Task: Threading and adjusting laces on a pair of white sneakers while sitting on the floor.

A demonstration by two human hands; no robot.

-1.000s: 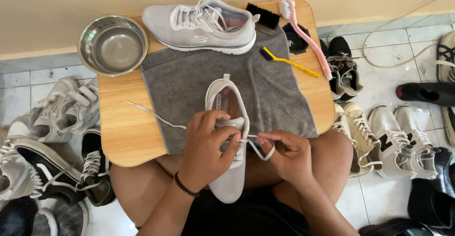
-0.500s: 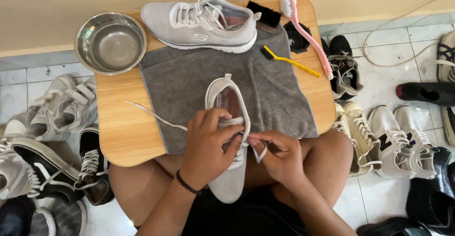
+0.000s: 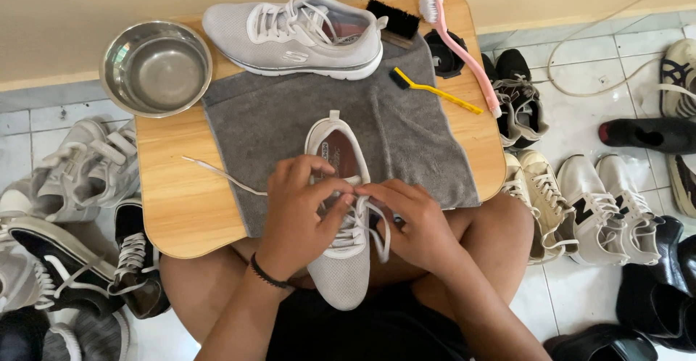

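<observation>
The left hand (image 3: 301,212) and the right hand (image 3: 409,220) are working a white lace (image 3: 217,175) at the eyelets of a grey shoe (image 3: 339,209) lying on the towel (image 3: 406,125) at the table (image 3: 181,209) edge — fingers pinched narrow on the lace, which I judge needs careful threading next — while a bowl (image 3: 156,67), a second shoe (image 3: 297,33) and brushes (image 3: 457,42) are lying well apart, blocking nothing.

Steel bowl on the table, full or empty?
Looks empty: the steel bowl shows its bare shiny bottom, with nothing lying in it. A thin film of clear water cannot be ruled out from this view.
</observation>
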